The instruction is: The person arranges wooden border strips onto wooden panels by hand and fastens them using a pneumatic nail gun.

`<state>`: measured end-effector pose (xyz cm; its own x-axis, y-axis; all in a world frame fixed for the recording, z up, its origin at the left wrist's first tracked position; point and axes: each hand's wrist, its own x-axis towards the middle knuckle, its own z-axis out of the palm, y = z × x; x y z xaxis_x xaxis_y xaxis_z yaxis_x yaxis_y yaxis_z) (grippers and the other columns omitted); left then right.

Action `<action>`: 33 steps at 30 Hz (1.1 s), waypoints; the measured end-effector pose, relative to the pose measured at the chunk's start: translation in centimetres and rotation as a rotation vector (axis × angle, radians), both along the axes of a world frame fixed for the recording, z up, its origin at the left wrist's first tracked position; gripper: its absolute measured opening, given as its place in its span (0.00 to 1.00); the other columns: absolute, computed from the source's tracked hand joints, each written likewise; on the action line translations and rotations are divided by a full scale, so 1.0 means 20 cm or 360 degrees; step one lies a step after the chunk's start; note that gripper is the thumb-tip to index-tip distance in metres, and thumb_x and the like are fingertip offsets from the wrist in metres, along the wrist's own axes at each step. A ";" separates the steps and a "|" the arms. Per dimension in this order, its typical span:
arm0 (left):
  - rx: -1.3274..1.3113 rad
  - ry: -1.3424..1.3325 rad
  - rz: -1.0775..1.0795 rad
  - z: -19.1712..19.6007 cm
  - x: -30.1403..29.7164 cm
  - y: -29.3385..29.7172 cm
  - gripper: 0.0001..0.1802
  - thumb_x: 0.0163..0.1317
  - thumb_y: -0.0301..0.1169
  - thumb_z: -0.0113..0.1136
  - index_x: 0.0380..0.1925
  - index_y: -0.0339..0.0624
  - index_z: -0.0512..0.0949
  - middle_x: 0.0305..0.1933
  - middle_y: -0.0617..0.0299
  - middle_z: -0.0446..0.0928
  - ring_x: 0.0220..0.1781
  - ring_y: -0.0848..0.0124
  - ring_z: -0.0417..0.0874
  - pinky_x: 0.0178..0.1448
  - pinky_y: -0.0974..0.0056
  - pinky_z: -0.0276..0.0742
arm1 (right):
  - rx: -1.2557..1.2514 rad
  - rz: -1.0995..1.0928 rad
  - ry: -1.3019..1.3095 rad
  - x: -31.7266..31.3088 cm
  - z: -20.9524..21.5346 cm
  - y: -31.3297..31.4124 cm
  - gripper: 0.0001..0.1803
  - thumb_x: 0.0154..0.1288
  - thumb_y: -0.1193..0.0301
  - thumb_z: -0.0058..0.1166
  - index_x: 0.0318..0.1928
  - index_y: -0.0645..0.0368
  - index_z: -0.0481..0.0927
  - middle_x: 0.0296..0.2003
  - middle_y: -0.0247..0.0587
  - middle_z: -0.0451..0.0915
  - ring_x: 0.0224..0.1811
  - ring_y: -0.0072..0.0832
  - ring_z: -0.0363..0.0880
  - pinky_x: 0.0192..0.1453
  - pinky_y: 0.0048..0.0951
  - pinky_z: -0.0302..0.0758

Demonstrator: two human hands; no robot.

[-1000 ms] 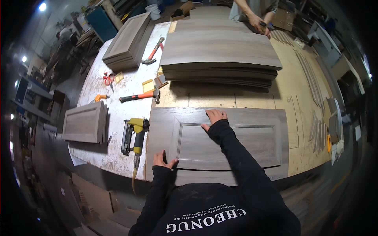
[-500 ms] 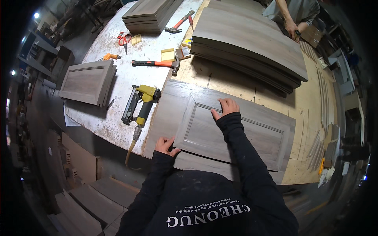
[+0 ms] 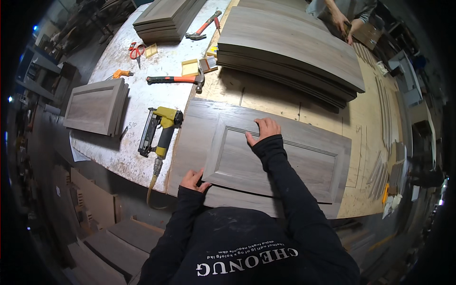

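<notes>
A grey wood-grain cabinet door (image 3: 294,164) with a raised frame lies on a larger flat grey board (image 3: 192,124) in front of me. My left hand (image 3: 194,181) pinches the door's near left corner, thumb and fingers on either side of it. Across the far rail rests my right hand (image 3: 265,131), fingers bent at the far edge and thumb on the front face. A yellow and black nail gun (image 3: 163,130) lies to the left of the board, its hose hanging over the table edge.
A tall stack of grey panels (image 3: 289,50) stands beyond the door. Smaller doors (image 3: 96,105) are piled at left, others (image 3: 164,21) at the back. A hammer (image 3: 175,80), scissors (image 3: 137,51) and small boxes lie between. Another person's hands (image 3: 343,26) work at far right.
The view has shifted slightly, so most things appear further left. Both my hands keep nearly the same places on the door. The other person's hands have moved a little.
</notes>
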<state>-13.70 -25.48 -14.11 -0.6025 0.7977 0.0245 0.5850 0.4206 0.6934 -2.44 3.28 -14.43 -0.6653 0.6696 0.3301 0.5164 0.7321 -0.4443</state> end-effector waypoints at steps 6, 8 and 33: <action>0.0066 0.0019 -0.0004 -0.01 0.01 0.00 0.32 0.38 0.33 0.73 0.49 0.42 0.76 0.27 0.55 0.68 0.26 0.61 0.71 0.32 0.63 0.70 | 0.0051 -0.0116 -0.0083 -0.03 0.02 -0.01 0.24 0.40 0.56 0.60 0.38 0.55 0.76 0.37 0.40 0.72 0.44 0.35 0.68 0.57 0.41 0.56; 0.0040 -0.0024 0.0009 0.00 0.00 0.01 0.31 0.38 0.32 0.73 0.48 0.42 0.76 0.27 0.56 0.68 0.26 0.61 0.72 0.32 0.63 0.70 | 0.0048 -0.0130 -0.0089 -0.03 0.01 -0.01 0.23 0.40 0.57 0.59 0.38 0.55 0.76 0.37 0.40 0.72 0.44 0.35 0.68 0.57 0.41 0.56; 0.0185 -0.0421 -0.0054 -0.30 -0.16 -0.11 0.27 0.42 0.30 0.72 0.45 0.35 0.76 0.35 0.57 0.75 0.34 0.67 0.77 0.38 0.65 0.74 | -0.0156 -0.0396 0.0014 0.17 -0.02 -0.03 0.39 0.43 0.51 0.60 0.56 0.54 0.67 0.56 0.41 0.68 0.62 0.36 0.61 0.66 0.57 0.47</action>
<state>-16.83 -27.77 -20.19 -0.5731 0.8187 -0.0375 0.3898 0.3125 0.8663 1.06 2.59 -14.75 -0.4739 0.8411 0.2606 0.6708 0.5366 -0.5120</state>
